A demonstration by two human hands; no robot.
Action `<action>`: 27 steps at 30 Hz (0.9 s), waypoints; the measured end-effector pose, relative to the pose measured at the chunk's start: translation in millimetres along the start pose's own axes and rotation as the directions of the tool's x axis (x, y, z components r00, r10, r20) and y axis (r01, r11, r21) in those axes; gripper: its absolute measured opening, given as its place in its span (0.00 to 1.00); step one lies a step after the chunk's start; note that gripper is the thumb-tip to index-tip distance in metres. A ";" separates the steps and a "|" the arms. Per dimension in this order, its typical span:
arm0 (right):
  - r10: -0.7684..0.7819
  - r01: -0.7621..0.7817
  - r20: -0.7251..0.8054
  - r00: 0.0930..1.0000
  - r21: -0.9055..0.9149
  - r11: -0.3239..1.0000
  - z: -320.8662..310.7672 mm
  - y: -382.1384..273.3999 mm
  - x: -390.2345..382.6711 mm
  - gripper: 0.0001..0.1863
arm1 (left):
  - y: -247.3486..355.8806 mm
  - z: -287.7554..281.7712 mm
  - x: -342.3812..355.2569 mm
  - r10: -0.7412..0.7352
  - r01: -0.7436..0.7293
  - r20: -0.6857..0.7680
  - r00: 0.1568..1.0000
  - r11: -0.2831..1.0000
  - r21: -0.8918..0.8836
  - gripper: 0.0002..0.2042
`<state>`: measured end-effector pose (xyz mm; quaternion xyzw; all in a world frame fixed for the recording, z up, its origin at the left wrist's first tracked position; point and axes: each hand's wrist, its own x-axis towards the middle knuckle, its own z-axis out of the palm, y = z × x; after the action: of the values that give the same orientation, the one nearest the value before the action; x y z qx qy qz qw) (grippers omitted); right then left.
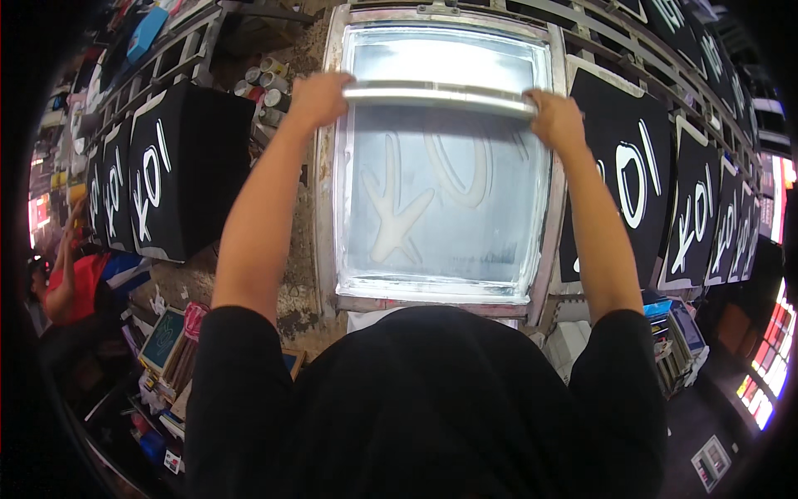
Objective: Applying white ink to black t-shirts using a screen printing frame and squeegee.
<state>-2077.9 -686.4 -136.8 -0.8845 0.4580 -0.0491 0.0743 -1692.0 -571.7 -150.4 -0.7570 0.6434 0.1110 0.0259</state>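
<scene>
A framed printing screen (445, 241) with pale lettering lies flat before me, streaked white along its inner borders and bright white at the far end. A long silvery squeegee bar (436, 96) lies across its upper part. My left hand (320, 100) is closed on the bar's left end, at the screen's left edge. My right hand (555, 119) is closed on the right end, near the right edge. Both forearms reach forward from black short sleeves.
Black shirts with white lettering on boards (195, 175) line both sides, under metal rails (197, 50). Small tubs (273, 96) stand at upper left. A person in red (71, 283) is at the far left. Stacked small frames (162, 338) sit at lower left, more items (673, 333) at lower right.
</scene>
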 end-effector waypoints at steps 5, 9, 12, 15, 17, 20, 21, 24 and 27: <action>-0.051 0.056 -0.091 0.995 0.054 0.997 39.3 -25.9 -160.3 0.16 | 35.7 48.4 -158.4 0.045 -0.052 -0.064 0.997 0.992 -0.112 0.24; 0.012 -0.010 -0.029 0.999 0.073 0.997 33.8 -70.2 -288.2 0.16 | 63.1 77.2 -293.1 0.088 -0.102 -0.123 0.989 0.988 -0.117 0.23; 0.012 -0.025 0.091 0.996 0.136 0.990 16.7 -82.5 -308.5 0.16 | 68.2 70.0 -322.9 0.091 -0.106 -0.107 0.990 0.984 -0.145 0.22; -0.032 -0.051 0.378 0.925 0.208 0.977 -7.1 -57.8 -264.2 0.18 | 62.9 30.7 -298.3 0.084 -0.075 0.042 0.996 0.980 -0.182 0.20; -0.047 -0.049 0.403 0.914 0.225 0.973 -16.3 -41.3 -215.1 0.21 | 52.2 18.8 -254.0 0.064 -0.038 0.129 0.990 0.980 -0.197 0.19; -0.082 0.062 0.162 0.983 0.124 0.990 -15.7 -16.8 -128.2 0.23 | 34.8 -7.9 -154.7 0.047 -0.039 0.092 0.995 0.995 -0.096 0.19; -0.047 0.038 0.152 0.987 0.063 0.997 -18.1 -12.2 -92.7 0.23 | 23.0 -6.2 -116.1 0.084 -0.083 0.008 0.996 0.993 -0.089 0.19; -0.041 0.036 0.062 0.997 0.084 0.996 -19.1 19.1 9.3 0.23 | 9.5 -33.6 -4.8 0.092 -0.096 -0.096 0.991 0.994 -0.045 0.20; 0.085 -0.085 0.053 0.995 0.007 0.996 -7.2 43.5 94.0 0.23 | 1.7 -36.1 84.7 0.043 -0.044 -0.126 0.991 0.999 0.001 0.18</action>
<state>-2059.9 -788.6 -135.7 -0.8648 0.4929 -0.0245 0.0923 -1676.4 -660.5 -132.2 -0.7483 0.6600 0.0642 -0.0179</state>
